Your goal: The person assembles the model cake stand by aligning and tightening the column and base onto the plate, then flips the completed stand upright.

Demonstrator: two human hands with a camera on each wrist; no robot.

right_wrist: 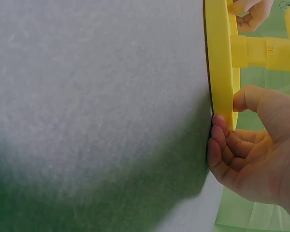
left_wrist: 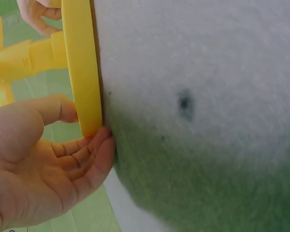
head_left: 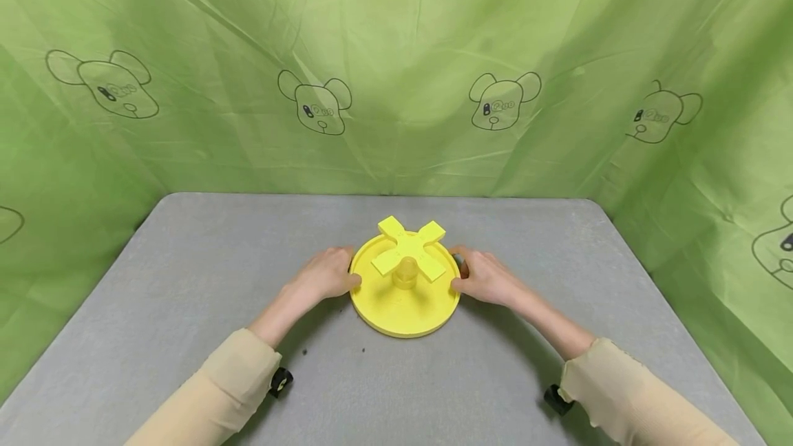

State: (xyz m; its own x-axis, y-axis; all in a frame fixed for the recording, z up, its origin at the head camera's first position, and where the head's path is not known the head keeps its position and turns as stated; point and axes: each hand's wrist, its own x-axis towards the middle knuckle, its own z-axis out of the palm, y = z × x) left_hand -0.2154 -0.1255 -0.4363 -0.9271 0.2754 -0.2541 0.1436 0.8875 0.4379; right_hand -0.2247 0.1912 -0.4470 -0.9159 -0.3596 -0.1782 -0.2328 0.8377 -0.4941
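Note:
A round yellow tray [head_left: 399, 315] with a low rim lies flat on the grey table, in the middle of the head view. From its centre rises a short yellow post [head_left: 405, 277] topped by a four-armed yellow cross [head_left: 410, 246]. My left hand [head_left: 330, 272] grips the tray's left rim, thumb [left_wrist: 63, 110] over the edge and fingers low against its outer side. On the opposite rim my right hand [head_left: 486, 277] holds in the same way, its thumb [right_wrist: 249, 98] inside the edge and its fingertips [right_wrist: 218, 128] down by the tabletop.
The grey table [head_left: 186, 281] runs back to a green curtain [head_left: 396, 54] printed with bear heads, which also closes off both sides. Several small dark specks mark the tabletop near the tray. A black wrist device [head_left: 281, 382] hangs beneath the left sleeve, another [head_left: 557, 399] beneath the right.

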